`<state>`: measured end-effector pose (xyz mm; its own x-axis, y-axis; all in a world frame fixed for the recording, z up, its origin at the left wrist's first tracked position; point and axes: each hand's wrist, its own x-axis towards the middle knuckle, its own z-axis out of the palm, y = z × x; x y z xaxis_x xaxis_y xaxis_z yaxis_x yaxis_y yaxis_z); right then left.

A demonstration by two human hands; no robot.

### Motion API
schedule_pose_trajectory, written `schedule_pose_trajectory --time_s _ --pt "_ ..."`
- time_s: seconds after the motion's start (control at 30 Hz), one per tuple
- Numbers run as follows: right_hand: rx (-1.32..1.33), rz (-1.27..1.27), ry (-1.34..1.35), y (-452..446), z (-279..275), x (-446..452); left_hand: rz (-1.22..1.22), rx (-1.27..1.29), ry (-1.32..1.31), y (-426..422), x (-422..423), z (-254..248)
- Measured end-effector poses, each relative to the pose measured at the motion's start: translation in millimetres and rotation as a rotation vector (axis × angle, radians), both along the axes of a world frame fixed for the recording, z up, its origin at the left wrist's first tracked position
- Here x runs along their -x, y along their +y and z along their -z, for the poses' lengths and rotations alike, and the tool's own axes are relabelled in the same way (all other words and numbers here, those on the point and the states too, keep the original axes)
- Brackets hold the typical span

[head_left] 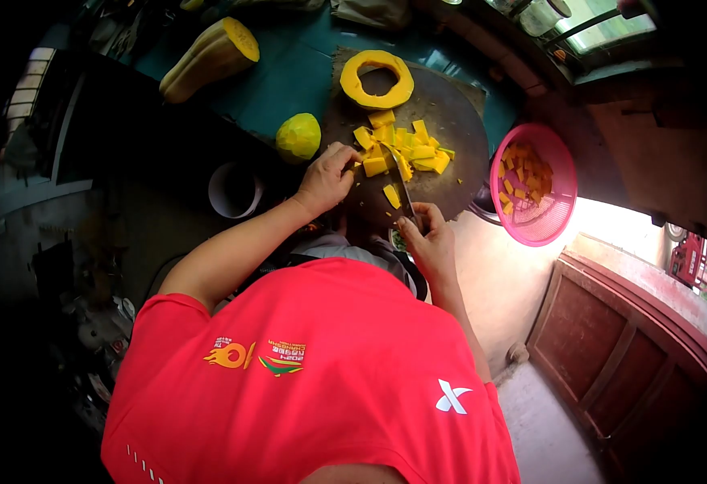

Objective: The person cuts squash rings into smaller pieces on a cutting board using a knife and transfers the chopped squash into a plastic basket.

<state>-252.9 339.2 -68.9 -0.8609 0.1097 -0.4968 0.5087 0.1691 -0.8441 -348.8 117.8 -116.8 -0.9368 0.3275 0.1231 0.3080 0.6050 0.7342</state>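
Observation:
My right hand (432,242) grips a kitchen knife (403,187) by its handle. The blade points away from me, its front part among the cut pumpkin pieces (424,152). On the left edge of that pile, my left hand (329,179) has its fingers bent together at a pumpkin piece (375,166); the fingertips are partly hidden. All this lies on a round dark cutting board (458,121). One loose pumpkin slice (392,196) sits nearer to me, left of the blade. A thick pumpkin ring (406,83) with a hollow middle rests at the board's far side.
Left of the board is a peeled yellow chunk (298,138). A long cut pumpkin (212,60) lies on the teal counter (297,48). To the right stands a pink plastic basket (567,185) with pumpkin pieces inside. A white bucket (235,191) is below left.

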Motion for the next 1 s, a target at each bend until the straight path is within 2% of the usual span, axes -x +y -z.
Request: schedule_pose_trajectory --time_s 0.1,0.17,0.3,0.37,0.43,0.5,0.57,0.67,0.8,0.9,0.97,1.0 --pt "-0.059 -0.032 0.018 -3 2 0 -0.028 -0.050 0.029 1 -4 1" --pt "-0.063 -0.047 0.032 -7 -5 3 -0.060 -0.075 -0.075 1 -8 3" --pt "-0.035 -0.065 0.063 -14 -6 5 -0.015 -0.147 -0.037 -5 -5 5" --pt "-0.025 -0.062 0.069 -15 -4 5 0.203 -0.053 0.004 -10 5 0" --pt "-0.018 -0.057 0.075 -15 -4 5 0.222 -0.004 0.033 -8 9 -10" --pt "-0.086 -0.105 -0.044 -13 -8 6 0.237 0.042 0.061 -5 6 -12" --pt "-0.094 -0.110 -0.051 -13 -4 5 0.143 -0.051 -0.076 -3 -3 -10" --pt "-0.111 -0.123 -0.062 -13 1 2 0.132 -0.111 -0.139 -3 -7 -6" --pt "-0.121 -0.164 -0.098 -12 1 -2 0.114 -0.124 -0.118 -2 -6 3" --pt "-0.093 -0.155 -0.120 -14 -2 -3 0.008 -0.047 -0.058 3 -9 0" --pt "-0.105 -0.162 -0.120 -13 -1 -4 -0.089 -0.028 -0.223 4 -11 5" --pt "-0.116 -0.167 -0.119 -12 0 -4 -0.088 -0.027 -0.224 5 -12 7"
